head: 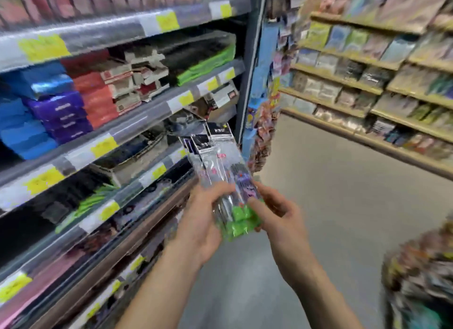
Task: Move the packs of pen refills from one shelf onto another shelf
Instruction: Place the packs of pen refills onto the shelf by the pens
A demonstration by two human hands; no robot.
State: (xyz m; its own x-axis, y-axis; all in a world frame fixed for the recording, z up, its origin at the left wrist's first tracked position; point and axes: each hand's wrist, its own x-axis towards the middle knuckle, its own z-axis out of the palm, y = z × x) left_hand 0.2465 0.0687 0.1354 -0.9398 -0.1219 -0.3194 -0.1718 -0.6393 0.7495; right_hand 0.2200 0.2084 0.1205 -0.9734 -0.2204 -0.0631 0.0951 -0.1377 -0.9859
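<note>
A bundle of clear pen refill packs [220,162] with black header cards and green bottoms stands upright in the aisle, in front of the grey shelving [137,117] on the left. My left hand [201,220] grips the lower part of the bundle from the left. On the right, my right hand [277,218] holds the green lower end with its fingers. The frame is blurred, so how many packs there are is unclear.
The grey shelves on the left carry blue, purple, red and green stacks and yellow price labels [103,146]. Wooden shelves [367,90] with packets line the far right. Hanging packets [264,122] fill the shelf end. A display [421,267] stands at the lower right. Grey floor [331,181] lies between.
</note>
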